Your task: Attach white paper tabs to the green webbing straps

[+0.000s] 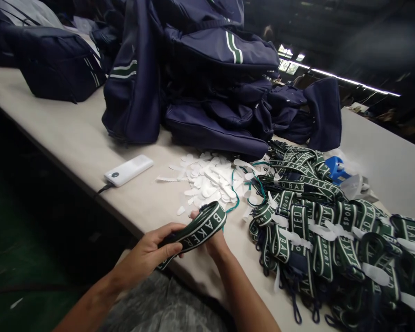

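A folded green strap (204,226) with white lettering is between my hands, just over the table's near edge. My left hand (155,249) pinches its near end between thumb and fingers. My right hand (214,242) is behind the strap's far end and grips it there, with most of its fingers hidden by the webbing. Just beyond lies a loose heap of white paper strips (214,177) with scalloped edges. A thin teal cord (233,193) trails from the heap. Bundled straps (325,249) of the same kind, many wrapped with white strips, are piled to the right.
Navy bags (207,124) with green and white stripes are stacked at the back of the table (72,133). Another navy bag (58,62) stands at far left. A white power bank (128,169) with a cable lies near the left edge. A blue plastic object (336,169) sits behind the straps.
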`<state>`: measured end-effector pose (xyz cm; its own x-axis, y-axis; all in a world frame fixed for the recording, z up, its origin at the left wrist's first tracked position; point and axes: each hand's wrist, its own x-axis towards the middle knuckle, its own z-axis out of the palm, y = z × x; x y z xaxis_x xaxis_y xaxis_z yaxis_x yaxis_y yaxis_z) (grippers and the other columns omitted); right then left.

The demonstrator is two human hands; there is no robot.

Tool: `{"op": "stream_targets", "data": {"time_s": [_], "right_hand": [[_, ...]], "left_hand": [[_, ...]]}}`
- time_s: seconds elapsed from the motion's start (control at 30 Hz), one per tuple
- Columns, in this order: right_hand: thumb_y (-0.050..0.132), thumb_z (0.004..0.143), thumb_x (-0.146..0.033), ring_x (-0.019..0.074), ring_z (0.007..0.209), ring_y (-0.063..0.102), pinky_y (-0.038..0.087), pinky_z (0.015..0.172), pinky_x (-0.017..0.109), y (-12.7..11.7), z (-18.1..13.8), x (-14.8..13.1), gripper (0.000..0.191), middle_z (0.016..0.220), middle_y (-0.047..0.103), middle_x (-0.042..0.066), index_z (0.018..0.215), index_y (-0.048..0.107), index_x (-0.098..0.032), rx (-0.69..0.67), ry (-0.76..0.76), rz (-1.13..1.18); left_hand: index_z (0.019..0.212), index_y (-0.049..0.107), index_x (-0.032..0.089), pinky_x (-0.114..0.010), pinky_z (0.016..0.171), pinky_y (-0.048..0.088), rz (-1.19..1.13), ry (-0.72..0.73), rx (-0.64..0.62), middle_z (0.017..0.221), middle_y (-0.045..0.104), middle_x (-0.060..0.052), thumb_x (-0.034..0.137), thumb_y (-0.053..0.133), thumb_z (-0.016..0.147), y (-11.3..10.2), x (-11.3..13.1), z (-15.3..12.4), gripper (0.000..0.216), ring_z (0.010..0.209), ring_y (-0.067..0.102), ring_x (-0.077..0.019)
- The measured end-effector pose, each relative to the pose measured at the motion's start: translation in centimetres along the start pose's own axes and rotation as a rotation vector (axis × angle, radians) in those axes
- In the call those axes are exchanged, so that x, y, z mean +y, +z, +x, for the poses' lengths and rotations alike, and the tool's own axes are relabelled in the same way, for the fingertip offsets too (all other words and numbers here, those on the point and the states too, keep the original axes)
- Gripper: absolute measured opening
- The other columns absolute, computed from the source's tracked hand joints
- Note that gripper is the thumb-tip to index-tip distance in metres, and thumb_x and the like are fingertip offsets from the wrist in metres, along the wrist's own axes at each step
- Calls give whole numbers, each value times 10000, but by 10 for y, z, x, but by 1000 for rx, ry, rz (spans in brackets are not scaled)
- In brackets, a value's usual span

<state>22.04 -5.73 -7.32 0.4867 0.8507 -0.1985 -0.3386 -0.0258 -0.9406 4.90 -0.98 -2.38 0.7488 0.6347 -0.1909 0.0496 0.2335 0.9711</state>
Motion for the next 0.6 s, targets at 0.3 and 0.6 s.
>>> {"op": "stream_targets", "data": {"time_s": [0.3, 0.6], "right_hand": [[794, 735, -408, 36, 481, 362, 212, 429, 202, -1, 2, -9, 332, 937, 693, 20, 934, 660, -179, -108, 14, 191], [829, 693, -285, 176, 662, 626, 502, 675, 310, 11, -8, -9, 132, 730, 696, 38, 728, 764, -174, -157, -91, 91]], "left_hand": [[1002, 719, 139, -189, 624, 543, -520, -6, 336, 873, 683, -65, 308, 880, 701, -4, -3, 3, 380, 674, 610, -138], [1016, 731, 128, -178, 579, 508, -689, -200, 159, 763, 646, -60, 321, 802, 810, -1, -13, -2, 291, 628, 569, -113]]}}
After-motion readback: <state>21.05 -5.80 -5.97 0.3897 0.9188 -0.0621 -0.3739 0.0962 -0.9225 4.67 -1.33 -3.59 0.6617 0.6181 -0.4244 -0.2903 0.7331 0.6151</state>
